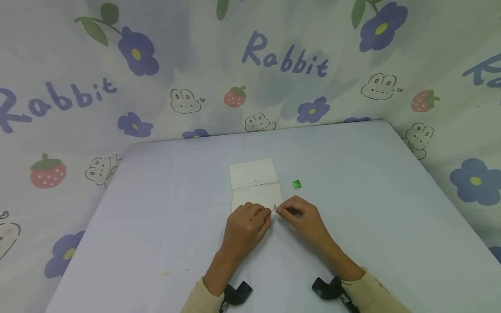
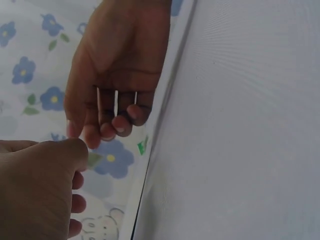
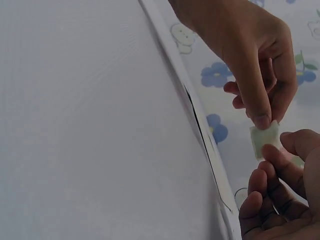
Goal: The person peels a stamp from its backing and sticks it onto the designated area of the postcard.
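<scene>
My right hand (image 1: 305, 217) pinches a small pale-green square piece (image 3: 259, 140) between thumb and index finger, its corner upward in the right wrist view. My left hand (image 1: 246, 228) is close beside it. In the right wrist view the left index fingertip overlaps the lower edge of the square, and the left thumb stands apart from that finger. Both hands are over the lower right corner of a white two-panel paper piece (image 1: 254, 195). The left hand hides part of its near edge. In the left wrist view the square is hidden by fingers.
A small bright-green square with a pale border (image 1: 297, 184) lies on the white table (image 1: 352, 174), right of the paper. Patterned cloth (image 1: 285, 95) hangs behind and at both sides. Faint yellowish marks (image 1: 166, 274) show at the near left.
</scene>
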{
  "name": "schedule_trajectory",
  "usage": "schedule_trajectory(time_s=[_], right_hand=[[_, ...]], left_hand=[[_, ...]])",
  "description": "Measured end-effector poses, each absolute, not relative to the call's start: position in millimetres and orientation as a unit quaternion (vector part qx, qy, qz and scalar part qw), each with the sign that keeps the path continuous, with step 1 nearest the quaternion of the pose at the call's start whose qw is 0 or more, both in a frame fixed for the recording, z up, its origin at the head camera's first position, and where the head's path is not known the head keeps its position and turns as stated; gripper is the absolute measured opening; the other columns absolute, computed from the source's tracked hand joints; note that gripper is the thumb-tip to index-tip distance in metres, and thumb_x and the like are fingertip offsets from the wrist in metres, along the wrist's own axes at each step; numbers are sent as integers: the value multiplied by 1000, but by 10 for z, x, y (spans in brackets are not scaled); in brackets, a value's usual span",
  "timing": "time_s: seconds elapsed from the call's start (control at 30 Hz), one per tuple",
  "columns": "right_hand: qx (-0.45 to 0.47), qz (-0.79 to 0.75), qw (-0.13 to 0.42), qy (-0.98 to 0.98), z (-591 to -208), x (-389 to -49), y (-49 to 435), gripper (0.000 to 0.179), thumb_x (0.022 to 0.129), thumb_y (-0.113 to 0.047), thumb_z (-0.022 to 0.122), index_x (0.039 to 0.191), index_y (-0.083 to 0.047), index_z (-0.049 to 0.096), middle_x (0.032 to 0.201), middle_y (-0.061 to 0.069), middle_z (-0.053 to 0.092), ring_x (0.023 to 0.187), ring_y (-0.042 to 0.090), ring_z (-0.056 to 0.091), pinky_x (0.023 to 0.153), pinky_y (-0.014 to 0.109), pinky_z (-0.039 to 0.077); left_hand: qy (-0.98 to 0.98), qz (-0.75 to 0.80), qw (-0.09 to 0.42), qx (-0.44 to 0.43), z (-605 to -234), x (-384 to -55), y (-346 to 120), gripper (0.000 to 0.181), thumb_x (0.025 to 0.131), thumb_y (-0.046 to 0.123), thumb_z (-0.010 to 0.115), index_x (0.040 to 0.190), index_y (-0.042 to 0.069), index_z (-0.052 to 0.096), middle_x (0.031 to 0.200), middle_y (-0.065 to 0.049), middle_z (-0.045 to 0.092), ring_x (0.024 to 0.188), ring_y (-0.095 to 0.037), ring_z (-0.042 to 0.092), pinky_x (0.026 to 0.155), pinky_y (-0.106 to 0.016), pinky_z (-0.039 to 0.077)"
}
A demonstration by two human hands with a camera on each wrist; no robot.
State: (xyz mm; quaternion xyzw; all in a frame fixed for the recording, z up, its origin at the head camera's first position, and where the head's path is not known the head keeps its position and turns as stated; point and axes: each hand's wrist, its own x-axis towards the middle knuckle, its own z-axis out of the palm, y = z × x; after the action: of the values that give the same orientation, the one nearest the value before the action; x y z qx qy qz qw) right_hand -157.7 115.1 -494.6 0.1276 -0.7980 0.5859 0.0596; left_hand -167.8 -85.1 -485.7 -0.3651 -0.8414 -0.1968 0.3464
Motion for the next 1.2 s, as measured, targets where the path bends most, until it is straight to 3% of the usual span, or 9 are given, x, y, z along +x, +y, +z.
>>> schedule_trajectory(time_s=[0.3,0.63,0.97,1.2], right_hand=[[97,594,43,-798,-4947,-1552,1068,13,91,-31,76,90,-17,77,91,-6,68,86,14,63,78,27,53],[89,597,40,-796,-4940,-1554,1079,5,92,-17,75,93,-13,77,92,-2,68,87,16,64,80,28,54],[79,592,42,-801,-4986,-1568,1109,3,93,-19,74,93,-16,76,92,-4,66,88,16,64,80,28,54],[97,594,48,-797,-4971,-1565,1105,5,93,-21,75,94,-16,77,93,-3,66,86,17,63,77,27,54]], left_hand=[[-837,-163,354,-384,-4834,-1660,-851,9,84,5,71,89,7,78,84,1,70,76,-14,64,58,-26,49],[-840,-184,348,-373,-4840,-1661,-830,13,80,6,81,93,7,77,88,0,70,83,-15,65,62,-26,51],[-831,-412,258,-271,-4929,-1665,-821,15,87,13,79,101,11,74,94,0,65,85,-14,61,66,-30,54],[-826,-454,228,-243,-4968,-1666,-822,5,89,11,75,94,12,74,86,4,65,79,-12,62,62,-29,54]])
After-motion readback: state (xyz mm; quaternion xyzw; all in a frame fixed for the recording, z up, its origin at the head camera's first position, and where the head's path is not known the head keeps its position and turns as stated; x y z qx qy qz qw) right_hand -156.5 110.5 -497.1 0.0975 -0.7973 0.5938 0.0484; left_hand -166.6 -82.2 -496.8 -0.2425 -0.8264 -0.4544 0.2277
